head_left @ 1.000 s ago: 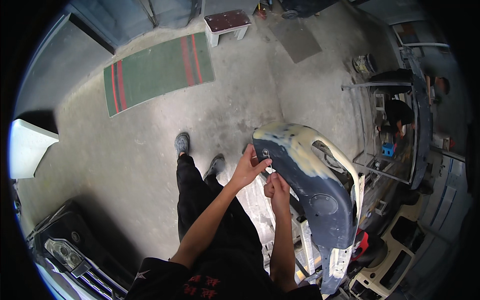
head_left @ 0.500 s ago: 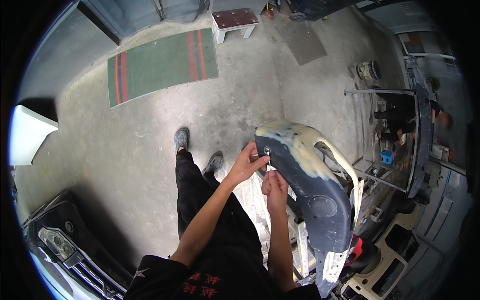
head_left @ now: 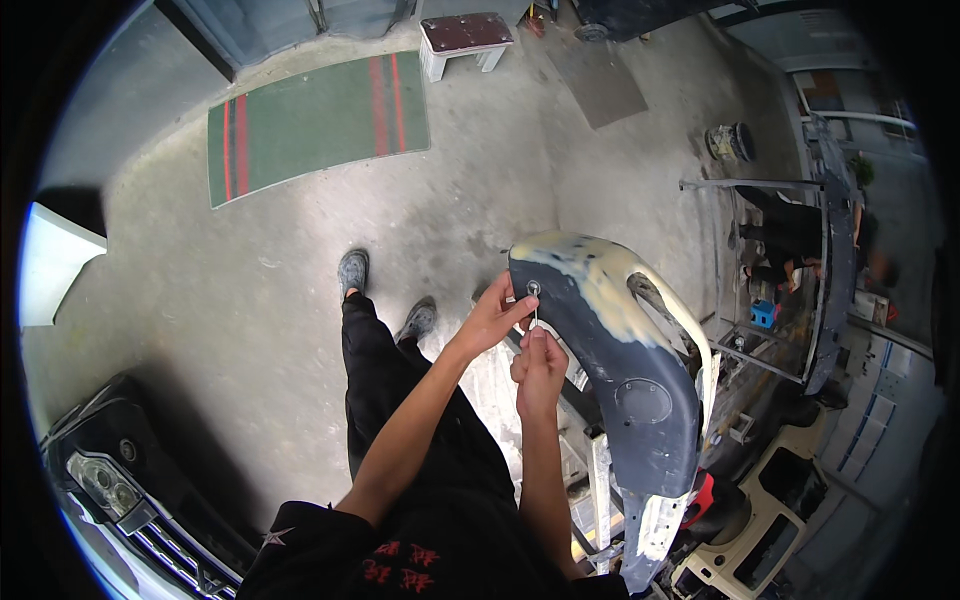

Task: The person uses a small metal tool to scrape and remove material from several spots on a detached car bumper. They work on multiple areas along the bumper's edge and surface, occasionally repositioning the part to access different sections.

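A dark grey car bumper (head_left: 575, 310) with cream filler smeared along its upper edge stands at my right. Near its left end is a small round metallic fitting (head_left: 533, 288). My left hand (head_left: 494, 318) is at that end, fingers wrapped behind the edge and thumb beside the fitting. Just below, my right hand (head_left: 538, 368) is closed in a pinch on a thin pale rod (head_left: 536, 315), which runs up to the fitting. Whether the rod's upper end is inside the fitting is too small to tell. The left fingertips are hidden behind the bumper.
White stand legs (head_left: 600, 475) show under the bumper. A vehicle front with a headlight (head_left: 105, 485) is at lower left. Farther off are a green mat (head_left: 310, 130), a stool (head_left: 467, 35) and a bucket (head_left: 730, 142). A co-worker (head_left: 775, 235) is beyond a metal frame at right.
The whole view has shifted slightly. My right hand has moved a little up and left relative to the bumper, still pinching the thin rod. My left hand keeps its place at the bumper's end.
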A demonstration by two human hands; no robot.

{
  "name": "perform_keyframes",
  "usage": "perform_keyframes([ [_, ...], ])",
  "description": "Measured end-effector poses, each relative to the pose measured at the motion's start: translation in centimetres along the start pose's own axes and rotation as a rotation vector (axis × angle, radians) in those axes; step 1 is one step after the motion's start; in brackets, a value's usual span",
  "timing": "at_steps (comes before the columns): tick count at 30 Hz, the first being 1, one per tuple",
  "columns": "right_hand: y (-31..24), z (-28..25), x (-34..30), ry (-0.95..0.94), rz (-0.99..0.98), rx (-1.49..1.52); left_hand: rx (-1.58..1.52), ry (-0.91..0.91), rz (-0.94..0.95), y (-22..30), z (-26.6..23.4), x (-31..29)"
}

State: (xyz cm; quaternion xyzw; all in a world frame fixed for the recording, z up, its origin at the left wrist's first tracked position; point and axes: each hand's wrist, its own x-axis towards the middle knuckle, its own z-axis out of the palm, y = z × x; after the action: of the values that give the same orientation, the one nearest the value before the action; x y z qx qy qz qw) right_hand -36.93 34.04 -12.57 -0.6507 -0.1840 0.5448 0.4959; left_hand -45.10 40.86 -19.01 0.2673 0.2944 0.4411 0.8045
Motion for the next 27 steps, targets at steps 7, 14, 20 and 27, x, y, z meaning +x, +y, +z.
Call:
perform_keyframes([
  [7,-0.3,1.9,1.8,-0.028,-0.041,0.005,0.050,0.051,-0.053,-0.9,-0.5,0.0],
  [14,0.0,-1.3,0.8,-0.112,-0.037,-0.099,-0.043,-0.010,-0.025,0.2,-0.3,-0.2],
  [20,-0.1,-3.3,0.2,-0.143,-0.020,-0.135,-0.066,-0.019,-0.016,0.2,-0.2,-0.4],
  [27,-0.5,-3.3,0.2,-0.156,0.018,-0.042,-0.041,0.141,-0.040,0.7,0.9,-0.1],
])
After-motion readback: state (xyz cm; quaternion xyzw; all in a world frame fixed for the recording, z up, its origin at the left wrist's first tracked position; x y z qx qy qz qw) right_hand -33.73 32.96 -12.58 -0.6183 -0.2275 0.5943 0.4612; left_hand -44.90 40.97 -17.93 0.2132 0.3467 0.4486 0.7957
